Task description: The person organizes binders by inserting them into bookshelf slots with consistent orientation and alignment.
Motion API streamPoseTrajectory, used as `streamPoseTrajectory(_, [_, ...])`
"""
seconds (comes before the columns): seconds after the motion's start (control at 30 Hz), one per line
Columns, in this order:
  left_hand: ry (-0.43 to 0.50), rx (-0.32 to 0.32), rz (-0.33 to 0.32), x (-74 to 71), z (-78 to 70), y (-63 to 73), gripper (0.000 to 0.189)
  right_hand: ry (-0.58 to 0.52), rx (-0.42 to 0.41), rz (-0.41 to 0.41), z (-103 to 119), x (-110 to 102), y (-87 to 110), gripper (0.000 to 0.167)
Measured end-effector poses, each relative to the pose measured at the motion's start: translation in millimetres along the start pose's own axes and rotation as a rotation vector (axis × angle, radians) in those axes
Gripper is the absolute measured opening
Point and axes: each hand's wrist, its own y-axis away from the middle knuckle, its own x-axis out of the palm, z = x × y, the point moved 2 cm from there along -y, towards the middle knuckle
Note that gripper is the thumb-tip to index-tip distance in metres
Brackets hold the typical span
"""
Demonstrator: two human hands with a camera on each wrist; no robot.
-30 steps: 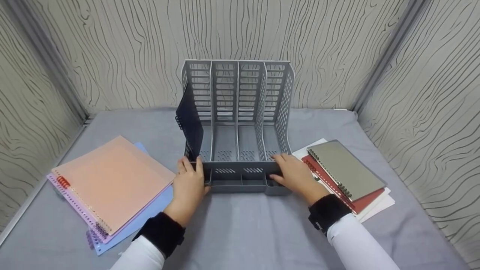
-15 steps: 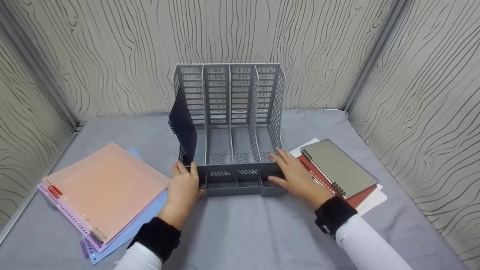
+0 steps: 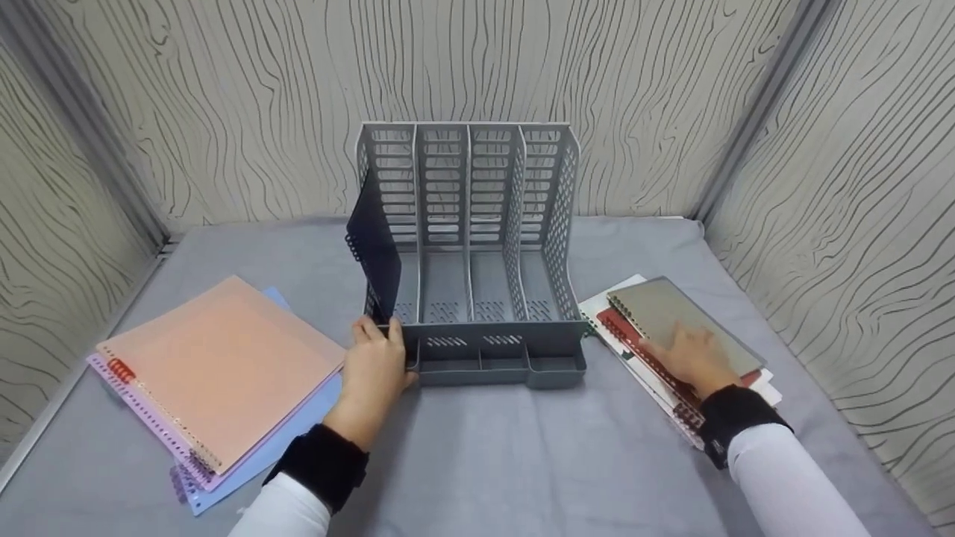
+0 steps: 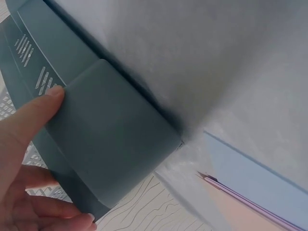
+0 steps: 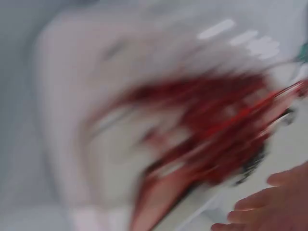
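Observation:
A grey file organizer (image 3: 548,334) with tall slots and a front tray stands mid-table. My left hand (image 3: 371,373) grips its front left corner, thumb on the tray side in the left wrist view and fingers (image 4: 53,208) behind the front wall. A dark spiral notebook (image 3: 379,257) stands tilted in the leftmost slot. On the right, my right hand (image 3: 694,358) lies over a grey-green spiral notebook (image 3: 649,302), its fingers spread. Beneath that show a red notebook (image 3: 613,322) and white ones (image 3: 597,304). The right wrist view is blurred; several fingertips (image 5: 250,199) appear at its lower right.
Left of the organizer lies a pile: a peach binder cover (image 3: 224,358) on top, a lilac one (image 3: 153,425) and a blue one (image 3: 298,425) below. Patterned panels (image 3: 462,60) wall in the grey cloth-covered table (image 3: 485,462) at the back and sides.
My right hand has left the organizer's front right corner and moved right onto the notebook stack. My left hand has stayed at the front left corner.

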Motion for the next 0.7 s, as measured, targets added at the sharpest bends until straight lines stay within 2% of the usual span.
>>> streamPoseTrajectory(0.13, [-0.004, -0.001, 0.014, 1.2, 0.5, 0.1, 0.089, 0.030, 0.043, 0.096, -15, 5, 2.7, 0.104])
streamPoseTrajectory(0.37, [0.000, -0.006, 0.016, 4.4, 0.0, 2.6, 0.090, 0.127, -0.060, 0.101, -15, 1, 1.2, 0.085])
streamPoseTrajectory(0.47, [0.006, -0.015, 0.020, 4.6, 0.3, 3.2, 0.089, 0.133, -0.066, 0.117, -12, 3, -1.8, 0.070])
streamPoseTrajectory(0.6, [-0.002, -0.019, 0.012, 3.4, 0.0, 1.5, 0.089, 0.142, -0.071, 0.089, -8, 5, -7.2, 0.041])
streamPoseTrajectory(0.7, [-0.008, -0.021, 0.004, 3.2, 0.3, 1.1, 0.089, 0.155, -0.069, 0.073, -7, 4, -11.7, 0.033])
